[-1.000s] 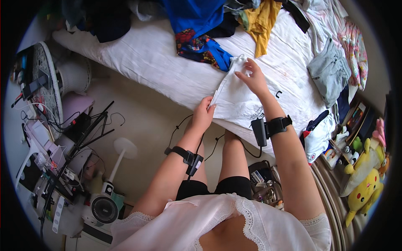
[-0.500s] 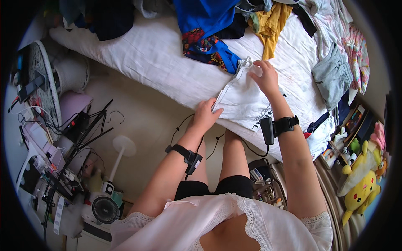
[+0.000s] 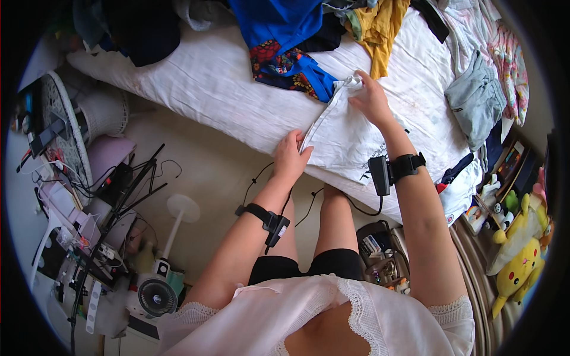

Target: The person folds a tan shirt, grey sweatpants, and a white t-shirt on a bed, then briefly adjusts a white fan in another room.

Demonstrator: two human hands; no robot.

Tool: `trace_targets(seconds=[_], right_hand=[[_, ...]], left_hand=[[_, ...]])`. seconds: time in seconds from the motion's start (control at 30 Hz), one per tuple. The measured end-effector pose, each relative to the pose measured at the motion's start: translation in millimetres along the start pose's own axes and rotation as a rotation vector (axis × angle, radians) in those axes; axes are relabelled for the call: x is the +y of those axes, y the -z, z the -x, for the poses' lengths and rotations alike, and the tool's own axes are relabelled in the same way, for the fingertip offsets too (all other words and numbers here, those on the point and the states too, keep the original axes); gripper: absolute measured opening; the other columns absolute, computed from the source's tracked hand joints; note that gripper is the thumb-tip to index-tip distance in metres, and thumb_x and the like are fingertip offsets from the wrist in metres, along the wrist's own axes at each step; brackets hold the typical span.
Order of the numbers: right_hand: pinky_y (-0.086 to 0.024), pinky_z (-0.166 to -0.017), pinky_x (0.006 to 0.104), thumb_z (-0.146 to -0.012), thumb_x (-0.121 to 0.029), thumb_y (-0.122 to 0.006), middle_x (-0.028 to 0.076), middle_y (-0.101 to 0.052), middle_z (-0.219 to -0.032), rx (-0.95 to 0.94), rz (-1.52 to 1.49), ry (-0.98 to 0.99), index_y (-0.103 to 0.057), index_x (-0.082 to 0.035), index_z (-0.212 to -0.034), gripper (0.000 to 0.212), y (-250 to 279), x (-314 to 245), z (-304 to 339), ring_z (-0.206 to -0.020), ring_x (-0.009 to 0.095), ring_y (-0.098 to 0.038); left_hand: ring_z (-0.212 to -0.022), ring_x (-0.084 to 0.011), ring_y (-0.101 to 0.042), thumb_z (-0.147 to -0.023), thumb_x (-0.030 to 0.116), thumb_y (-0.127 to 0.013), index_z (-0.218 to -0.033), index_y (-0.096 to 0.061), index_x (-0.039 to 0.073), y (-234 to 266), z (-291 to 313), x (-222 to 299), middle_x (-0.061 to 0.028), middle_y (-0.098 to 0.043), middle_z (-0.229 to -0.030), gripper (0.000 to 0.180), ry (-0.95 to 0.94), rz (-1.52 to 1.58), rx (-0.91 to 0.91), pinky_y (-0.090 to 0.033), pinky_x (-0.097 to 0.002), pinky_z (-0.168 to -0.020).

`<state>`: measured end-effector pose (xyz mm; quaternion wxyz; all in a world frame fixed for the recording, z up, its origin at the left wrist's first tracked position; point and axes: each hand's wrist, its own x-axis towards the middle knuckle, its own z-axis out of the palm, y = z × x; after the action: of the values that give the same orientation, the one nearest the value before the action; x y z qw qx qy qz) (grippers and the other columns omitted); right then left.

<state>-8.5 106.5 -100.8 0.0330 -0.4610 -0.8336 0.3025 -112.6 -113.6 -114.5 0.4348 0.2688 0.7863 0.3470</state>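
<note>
A white T-shirt (image 3: 339, 132) with dark print lies folded along the near edge of the bed. My left hand (image 3: 291, 156) grips its left edge, thumb on top, other fingers partly hidden behind the fabric. At its far corner my right hand (image 3: 373, 104) holds the cloth between bent fingers and thumb. Just past that corner lies a blue garment (image 3: 285, 22) with a floral-patterned part (image 3: 294, 65). A mustard-yellow garment (image 3: 380, 32) rests farther back, beyond my right hand.
The bed (image 3: 219, 98) has a white sheet. Grey shorts (image 3: 476, 98) and patterned clothes lie at its right; dark clothes (image 3: 127, 29) lie far left. A small fan (image 3: 157, 296), a black stand and cables crowd the left floor. Plush toys (image 3: 516, 267) sit at the right.
The view has shifted slightly. Both hands stay on the T-shirt at nearly the same spots, and the shirt lies almost as before.
</note>
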Motion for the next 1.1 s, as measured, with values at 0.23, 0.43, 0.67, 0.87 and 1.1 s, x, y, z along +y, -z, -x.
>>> trace_targets(seconds=[0.23, 0.43, 0.67, 0.87, 1.1], right_hand=[[-0.041, -0.075, 0.0379, -0.058, -0.009, -0.060, 0.014, -0.055, -0.087, -0.174, -0.016, -0.001, -0.059, -0.005, -0.085, 0.027, 8.3, 5.9, 7.6, -0.083, 0.033, -0.051], [-0.038, -0.078, 0.0351, -0.058, 0.000, -0.058, 0.006, -0.052, -0.093, -0.002, -0.045, 0.037, -0.058, -0.008, -0.081, 0.025, 82.4, 4.3, 51.4, -0.091, 0.028, -0.045], [-0.038, -0.079, 0.0260, -0.068, 0.001, -0.060, 0.004, -0.050, -0.093, -0.156, -0.623, -0.041, -0.051, -0.005, -0.077, 0.013, 180.9, 39.1, 96.7, -0.090, 0.016, -0.048], [-0.036, -0.084, 0.0254, -0.070, 0.000, -0.059, 0.003, -0.051, -0.103, -0.137, -0.911, -0.069, -0.050, -0.007, -0.082, 0.016, 235.9, 120.9, 142.7, -0.096, 0.014, -0.046], [-0.040, -0.079, 0.0265, -0.075, -0.014, -0.060, 0.010, -0.050, -0.108, 0.553, -0.792, -0.681, -0.047, 0.000, -0.108, 0.039, 258.5, 269.3, 224.8, -0.091, 0.015, -0.050]], left_hand=[[-0.082, -0.0300, -0.050, -0.063, 0.022, -0.065, -0.081, -0.054, 0.001, -4.4, -1.6, 1.1, -0.0130, -0.054, -0.085, 0.030, -0.098, -0.279, -0.170, -0.040, -0.0376, -0.073], [-0.076, -0.0281, -0.053, -0.065, 0.016, -0.060, -0.085, -0.054, 0.000, -0.7, 22.3, 73.2, -0.0125, -0.054, -0.078, 0.027, -0.143, 0.032, -0.424, -0.042, -0.0330, -0.068], [-0.064, -0.0279, -0.054, -0.064, 0.015, -0.061, -0.079, -0.053, 0.002, -59.1, 80.2, 191.3, -0.0129, -0.054, -0.071, 0.022, -0.491, 0.113, -0.850, -0.043, -0.0334, -0.059], [-0.068, -0.0302, -0.054, -0.065, 0.015, -0.059, -0.084, -0.050, 0.001, -168.3, 128.3, 258.1, -0.0137, -0.053, -0.073, 0.025, -0.551, -0.036, -0.851, -0.043, -0.0362, -0.060], [-0.086, -0.0242, -0.055, -0.072, 0.025, -0.061, -0.109, -0.046, 0.002, -301.7, 137.0, 277.7, -0.0134, -0.055, -0.096, 0.046, -0.378, -0.117, -0.971, -0.043, -0.0312, -0.077]])
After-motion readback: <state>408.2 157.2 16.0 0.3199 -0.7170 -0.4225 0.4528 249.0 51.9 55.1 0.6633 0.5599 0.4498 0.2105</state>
